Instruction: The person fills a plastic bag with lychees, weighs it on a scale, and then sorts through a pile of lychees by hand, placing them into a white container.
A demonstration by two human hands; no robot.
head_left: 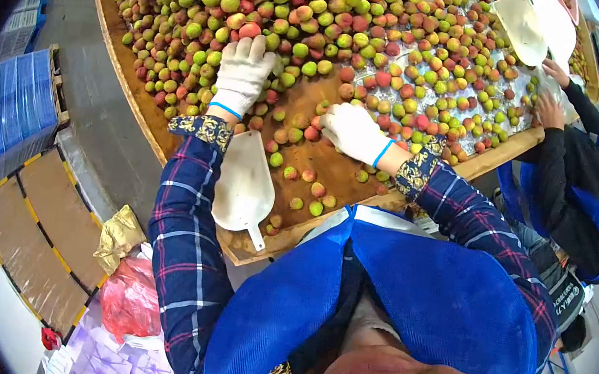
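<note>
My left hand (242,75), in a white knitted glove with a blue cuff, reaches over a heap of red and green lychees (221,1). Its fingers are slightly apart and bent down onto the fruit; the tips are hidden. In a matching glove, my right hand (357,132) is low over the wooden tray (331,167), with its fingers curled together. A few lychees lie against its fingertips, and whether it grips one is hidden. Beside my left forearm, a white plastic scoop (245,181) lies in the tray's near corner, its handle towards me.
A co-worker (574,174) in dark sleeves stands at the right, hands over the same tray. Another white scoop (522,26) lies on the far right side. On the floor at left are wrapped blue stacks (16,110), a brown board (43,232) and a red plastic bag (131,301).
</note>
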